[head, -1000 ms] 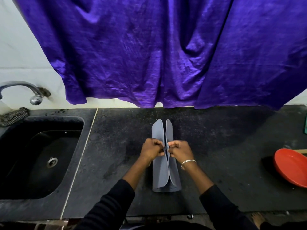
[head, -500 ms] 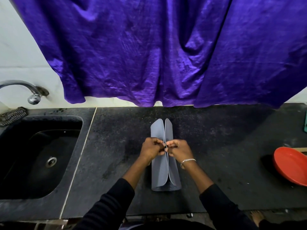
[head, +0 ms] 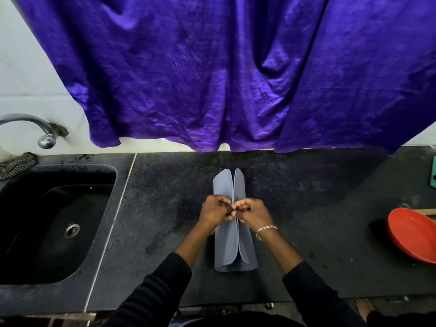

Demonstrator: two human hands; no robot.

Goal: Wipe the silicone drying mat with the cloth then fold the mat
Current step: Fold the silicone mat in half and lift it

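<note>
Pinching both raised edges of grey mat [head: 227, 244] together between left hand [head: 215, 212] and right hand [head: 253, 213], knuckles touching, equally near; mat standing on dark counter [head: 306, 208], long axis running twelve to six; cloth [head: 16, 162] lying far off at nine.

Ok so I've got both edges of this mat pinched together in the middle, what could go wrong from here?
1. The grey silicone mat is held by the left hand and right hand only at mid-length; its far and near ends gape, so it may spring open if you let go.
2. The two flaps look slightly uneven at the far end, so the fold could set crooked.
3. The black countertop looks speckled, so grit might stick to the wiped mat.
</note>
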